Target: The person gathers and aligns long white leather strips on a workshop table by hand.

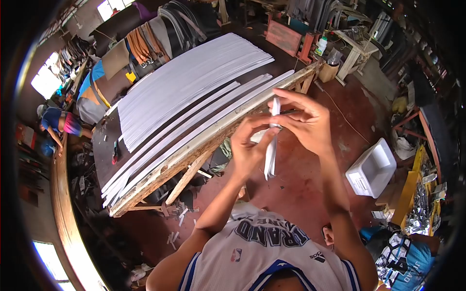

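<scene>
Before my chest, a small bundle of narrow white strips (pixel 270 157) hangs downward, its lower ends loose. My left hand (pixel 248 148) pinches it between thumb and fingers at about mid-length. Higher up, my right hand (pixel 307 121) grips the same bundle near its top end, with the index finger stretched over it. Whether the strips are paper or some other sheet cannot be made out. Beyond my hands, a wide stack of long white strips (pixel 194 82) lies on the dark table (pixel 104 155). Several separate strips (pixel 194 121) run along the table's near edge.
Belts (pixel 141 46) hang over a rack behind the table. A white plastic bin (pixel 371 169) rests on the red floor at right. One person (pixel 60 121) bends over a bench at far left; another person in a blue jersey (pixel 405 259) is close at lower right.
</scene>
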The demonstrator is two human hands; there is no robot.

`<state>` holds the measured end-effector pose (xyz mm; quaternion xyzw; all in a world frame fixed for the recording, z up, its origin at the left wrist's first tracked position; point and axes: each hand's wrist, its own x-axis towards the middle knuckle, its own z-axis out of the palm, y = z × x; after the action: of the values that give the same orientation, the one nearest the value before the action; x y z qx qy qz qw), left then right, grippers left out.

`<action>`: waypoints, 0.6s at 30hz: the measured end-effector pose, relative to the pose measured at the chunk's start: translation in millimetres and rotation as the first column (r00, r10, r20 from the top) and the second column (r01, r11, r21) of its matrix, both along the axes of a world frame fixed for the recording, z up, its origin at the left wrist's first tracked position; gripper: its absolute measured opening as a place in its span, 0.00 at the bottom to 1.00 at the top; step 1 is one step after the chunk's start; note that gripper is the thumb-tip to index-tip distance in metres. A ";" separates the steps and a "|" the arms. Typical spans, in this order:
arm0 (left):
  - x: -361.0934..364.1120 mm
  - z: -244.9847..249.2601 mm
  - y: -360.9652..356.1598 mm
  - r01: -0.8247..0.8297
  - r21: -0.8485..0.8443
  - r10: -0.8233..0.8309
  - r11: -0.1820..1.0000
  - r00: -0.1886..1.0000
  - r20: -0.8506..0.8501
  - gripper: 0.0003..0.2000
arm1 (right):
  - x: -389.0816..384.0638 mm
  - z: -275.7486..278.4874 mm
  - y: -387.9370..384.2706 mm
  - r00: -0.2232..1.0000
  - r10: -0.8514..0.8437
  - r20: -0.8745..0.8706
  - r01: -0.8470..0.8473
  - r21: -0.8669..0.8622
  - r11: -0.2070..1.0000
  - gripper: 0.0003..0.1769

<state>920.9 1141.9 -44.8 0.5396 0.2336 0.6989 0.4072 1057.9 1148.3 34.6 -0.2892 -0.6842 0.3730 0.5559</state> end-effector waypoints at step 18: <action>-21.9 -19.4 112.3 -0.001 0.029 0.004 1.000 0.996 -0.092 0.11 | -18.8 -19.6 90.7 0.970 -0.168 0.177 0.164 0.037 0.986 0.24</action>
<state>899.0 1254.1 -64.2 0.5769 0.2426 0.6771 0.3872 1039.2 1238.9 15.1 -0.3716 -0.7091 0.2901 0.5244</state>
